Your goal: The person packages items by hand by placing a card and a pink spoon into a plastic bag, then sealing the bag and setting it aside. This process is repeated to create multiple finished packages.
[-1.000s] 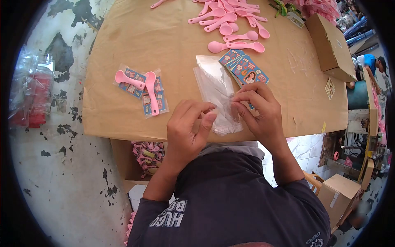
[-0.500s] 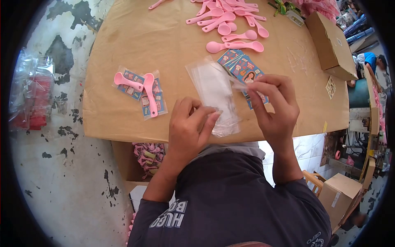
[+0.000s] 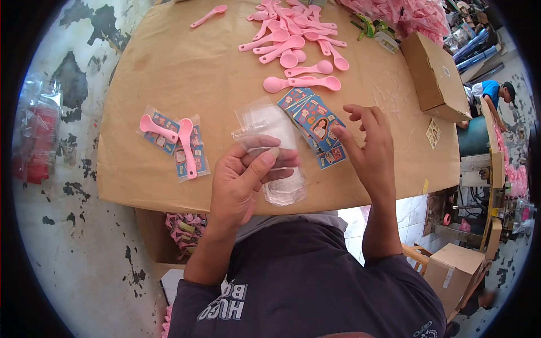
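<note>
My left hand (image 3: 239, 183) is closed, thumb against fingers, on a thin clear plastic bag (image 3: 260, 141); its film stretches across the fingers. Beneath it on the table lies a stack of clear plastic bags (image 3: 284, 191). My right hand (image 3: 372, 143) hovers with fingers apart and nothing in it, beside a fanned pile of blue printed cards (image 3: 321, 127). To the left are two bagged blue cards (image 3: 196, 141), with one pink spoon (image 3: 187, 149) and a second pink spoon (image 3: 158, 128) lying on them.
A heap of pink spoons (image 3: 290, 42) covers the far middle of the table (image 3: 169, 67), and a lone spoon (image 3: 208, 16) lies at far left. A cardboard box (image 3: 434, 76) stands on the right edge. Another person (image 3: 493, 93) is at work farther right.
My left hand has turned and lifted slightly, the clear bag now across its fingers. The right hand has let go of the film it pinched and opened. The whole view has shifted a little.
</note>
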The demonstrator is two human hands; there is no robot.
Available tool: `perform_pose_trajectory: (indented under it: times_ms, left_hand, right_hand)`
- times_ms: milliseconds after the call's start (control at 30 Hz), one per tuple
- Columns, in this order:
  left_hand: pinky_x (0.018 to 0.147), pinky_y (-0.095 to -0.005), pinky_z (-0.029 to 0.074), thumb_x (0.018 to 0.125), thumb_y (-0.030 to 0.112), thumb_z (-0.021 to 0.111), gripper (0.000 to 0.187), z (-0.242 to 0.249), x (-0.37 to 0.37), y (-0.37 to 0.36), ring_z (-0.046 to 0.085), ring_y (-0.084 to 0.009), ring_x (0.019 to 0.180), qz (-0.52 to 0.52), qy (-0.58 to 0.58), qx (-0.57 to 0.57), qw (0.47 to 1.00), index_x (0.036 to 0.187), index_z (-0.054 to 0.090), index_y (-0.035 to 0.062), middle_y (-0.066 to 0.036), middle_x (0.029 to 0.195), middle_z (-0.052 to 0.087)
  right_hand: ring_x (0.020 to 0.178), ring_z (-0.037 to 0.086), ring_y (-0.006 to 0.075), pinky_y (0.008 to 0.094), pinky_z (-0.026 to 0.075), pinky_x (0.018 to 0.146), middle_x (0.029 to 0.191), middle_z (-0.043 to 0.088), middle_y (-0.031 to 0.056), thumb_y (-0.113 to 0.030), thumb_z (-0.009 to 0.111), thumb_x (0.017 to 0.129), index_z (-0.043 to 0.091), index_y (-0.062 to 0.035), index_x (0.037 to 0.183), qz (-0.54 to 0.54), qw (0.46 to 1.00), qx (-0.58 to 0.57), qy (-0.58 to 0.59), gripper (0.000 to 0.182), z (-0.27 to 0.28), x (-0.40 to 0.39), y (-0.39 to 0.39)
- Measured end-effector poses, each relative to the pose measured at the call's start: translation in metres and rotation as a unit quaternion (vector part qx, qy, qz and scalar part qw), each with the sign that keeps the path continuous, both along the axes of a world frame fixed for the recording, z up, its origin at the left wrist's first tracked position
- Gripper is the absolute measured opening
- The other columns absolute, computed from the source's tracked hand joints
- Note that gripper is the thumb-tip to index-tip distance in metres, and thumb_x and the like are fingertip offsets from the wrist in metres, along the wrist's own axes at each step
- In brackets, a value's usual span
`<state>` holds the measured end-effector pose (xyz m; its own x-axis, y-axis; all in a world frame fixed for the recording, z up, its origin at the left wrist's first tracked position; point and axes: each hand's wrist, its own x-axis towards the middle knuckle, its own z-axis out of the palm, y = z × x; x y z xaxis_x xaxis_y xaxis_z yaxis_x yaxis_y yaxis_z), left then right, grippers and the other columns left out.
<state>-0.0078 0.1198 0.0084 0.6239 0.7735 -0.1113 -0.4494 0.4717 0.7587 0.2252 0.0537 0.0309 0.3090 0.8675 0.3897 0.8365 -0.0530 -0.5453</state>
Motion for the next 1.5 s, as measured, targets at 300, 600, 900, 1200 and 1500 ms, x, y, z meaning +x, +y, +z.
perform_pose_trajectory:
  times_ms: [300,600,900,1200,1500]
  left_hand:
    - [0.076,-0.0333,0.063,0.099,0.012,0.068,0.017,-0.010,0.000,0.007,0.076,-0.0276,0.091,0.102,-0.004,-0.001,0.995,0.112,0.064,0.0011,-0.018,0.102,0.075]
    - [0.071,-0.0291,0.060,0.101,0.015,0.065,0.015,-0.004,0.007,0.006,0.076,-0.0260,0.087,0.177,-0.052,-0.017,0.983,0.113,0.063,0.0067,-0.017,0.101,0.075]
    - [0.072,-0.0256,0.054,0.101,0.018,0.067,0.021,-0.002,0.005,0.003,0.076,-0.0233,0.089,0.206,-0.018,0.063,0.976,0.115,0.062,0.0043,-0.016,0.103,0.076]
    - [0.072,-0.0271,0.057,0.100,0.014,0.067,0.029,-0.003,0.012,-0.002,0.074,-0.0184,0.093,0.195,-0.012,0.053,0.979,0.125,0.062,0.0012,-0.014,0.108,0.075]
    - [0.085,-0.0265,0.055,0.100,0.010,0.067,0.031,-0.003,0.021,-0.006,0.070,-0.0125,0.096,0.182,0.018,0.099,0.978,0.126,0.059,-0.0037,-0.014,0.108,0.075]
  right_hand:
    - [0.075,0.059,0.0191,0.0321,0.047,0.065,0.089,0.062,0.0100,-0.024,0.080,0.089,0.063,0.0004,0.099,-0.039,0.965,-0.060,0.254,0.031,-0.024,-0.004,0.016]
    - [0.073,0.060,0.0181,0.0311,0.046,0.063,0.090,0.063,0.0090,-0.016,0.070,0.096,0.068,0.0029,0.100,-0.037,0.995,0.064,0.068,0.019,-0.028,0.000,0.017]
    - [0.063,0.053,0.0002,0.0177,0.038,0.052,0.079,0.063,-0.0016,-0.021,0.069,0.100,0.068,-0.0022,0.105,0.082,0.879,-0.039,0.467,0.019,0.008,-0.040,-0.014]
    - [0.062,0.059,0.0053,0.0210,0.046,0.053,0.077,0.063,-0.0001,-0.013,0.066,0.101,0.065,0.0002,0.108,0.118,0.846,0.034,0.518,0.015,0.004,-0.063,-0.001]
    - [0.061,0.060,0.0043,0.0202,0.047,0.054,0.077,0.064,0.0004,-0.012,0.066,0.101,0.066,0.0009,0.106,0.177,0.844,-0.115,0.494,0.014,0.000,-0.042,-0.009]
